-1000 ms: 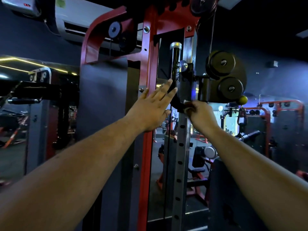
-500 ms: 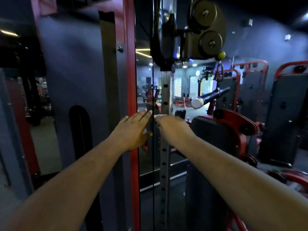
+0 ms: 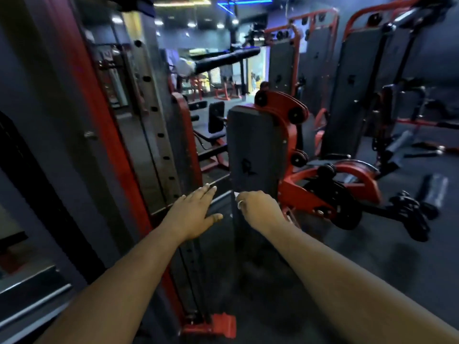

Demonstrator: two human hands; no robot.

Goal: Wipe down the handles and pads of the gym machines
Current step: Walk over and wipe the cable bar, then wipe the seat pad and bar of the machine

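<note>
The left hand [image 3: 192, 214] is lying flat, fingers straight and together, against the perforated post [image 3: 159, 125]; the right hand [image 3: 258, 211] is curling round a small white scrap, blurred. Open floor [image 3: 310, 256] is lying between post and grey pad [image 3: 253, 147].

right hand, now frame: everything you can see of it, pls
The right hand is seen from the back, reaching forward at the end of a bare forearm. Its fingers are curled, with a silvery ring on one. A small white scrap, perhaps a cloth or wipe, shows at the fingertips; too little is visible to identify it. The hand sits before a dark grey upright panel; contact is unclear.
</note>
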